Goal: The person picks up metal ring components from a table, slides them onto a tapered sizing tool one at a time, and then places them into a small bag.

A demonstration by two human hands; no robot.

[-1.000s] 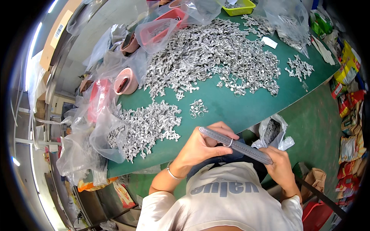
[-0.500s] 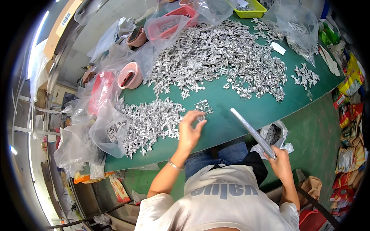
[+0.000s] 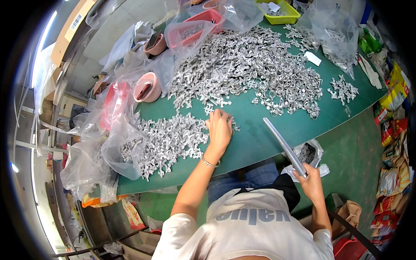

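Note:
My right hand [image 3: 312, 184] grips the thick end of a silver, tapered ring mandrel [image 3: 284, 146] with fine markings along it. Its thin end points up and left over the green table [image 3: 255, 149]. Bent down at the table, my left hand [image 3: 220, 132] has its fingers drawn together over a small cluster of metal rings [image 3: 235, 125]. The hand covers most of that cluster, and its fingertips are hidden, so what they pinch cannot be made out. A heap of small silver castings [image 3: 167, 138] lies just left of this hand.
A large heap of silver rings and castings [image 3: 242, 65] spreads over the far side. Pink cup [image 3: 148, 86], red basket [image 3: 190, 30], yellow basket [image 3: 281, 13] and plastic bags border it. A small pile [image 3: 343, 89] lies right. Beyond the near edge stands a white bag [image 3: 314, 151].
My left hand has moved forward and slightly right, from in front of the small ring cluster to over it. The mandrel has shifted slightly, still in my right hand.

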